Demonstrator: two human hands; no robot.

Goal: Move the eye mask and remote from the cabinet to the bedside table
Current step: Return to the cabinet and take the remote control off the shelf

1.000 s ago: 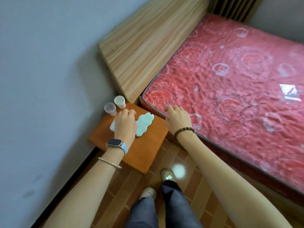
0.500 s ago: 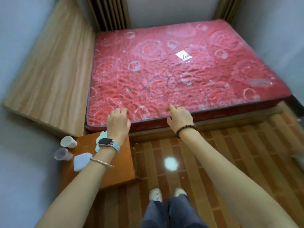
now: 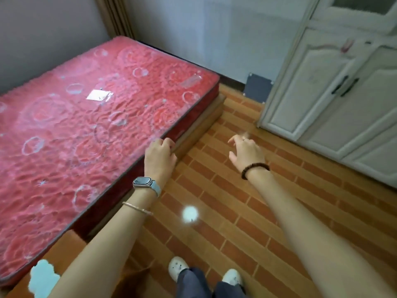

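Note:
The pale blue cloud-shaped eye mask (image 3: 41, 279) lies on the orange bedside table (image 3: 64, 252) at the bottom left, partly behind my left forearm. My left hand (image 3: 160, 159) hovers over the mattress edge, fingers curled, holding nothing. My right hand (image 3: 247, 154) is stretched out over the floor with fingers spread and empty, pointing toward the white cabinet (image 3: 335, 100) at the right, whose doors are shut. No remote is in sight.
A red patterned mattress (image 3: 86, 125) on a wooden base fills the left. Brick-patterned floor (image 3: 236, 222) lies between bed and cabinet. My feet in white shoes (image 3: 178, 265) stand at the bottom. A grey panel (image 3: 256, 87) leans at the far wall.
My view swung right from the bedside table toward the cabinet. My left hand let go of the eye mask, which stays on the table, and both hands moved off to the right.

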